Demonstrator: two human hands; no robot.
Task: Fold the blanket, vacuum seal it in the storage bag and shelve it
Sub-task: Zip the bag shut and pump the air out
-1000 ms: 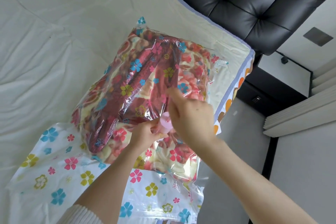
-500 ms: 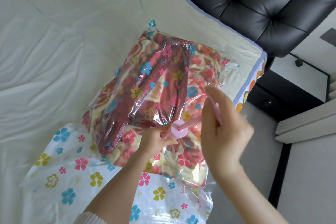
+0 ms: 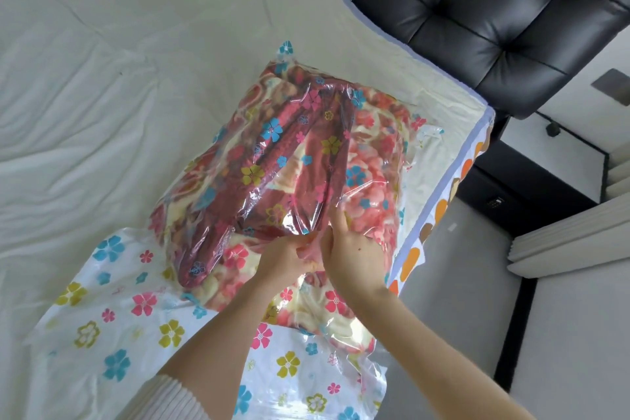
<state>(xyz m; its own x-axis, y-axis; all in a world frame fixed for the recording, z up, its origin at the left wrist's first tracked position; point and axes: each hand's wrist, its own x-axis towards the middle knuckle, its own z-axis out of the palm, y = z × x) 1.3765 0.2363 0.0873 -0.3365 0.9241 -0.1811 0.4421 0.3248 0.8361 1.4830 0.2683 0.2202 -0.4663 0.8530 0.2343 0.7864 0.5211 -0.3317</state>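
Observation:
A folded red and cream floral blanket [image 3: 306,174] lies inside a clear storage bag [image 3: 143,303] printed with coloured flowers, on the bed. The bag's empty end spreads flat toward me. Both hands meet on top of the bag at its pink valve [image 3: 308,251], which is mostly hidden between them. My left hand [image 3: 284,261] pinches the bag at the valve from the left. From the right, my right hand [image 3: 354,254] closes thumb and fingers over the valve's cap.
The white bed sheet [image 3: 102,112] stretches to the left and far side. A black tufted headboard [image 3: 494,10] stands at the upper right. The mattress edge [image 3: 443,201] drops to grey floor on the right, by a dark nightstand [image 3: 531,187].
Half a second ago my right hand was raised off the bag with the pink cap lifted from the valve. It has come back down onto the valve. My left hand stayed there.

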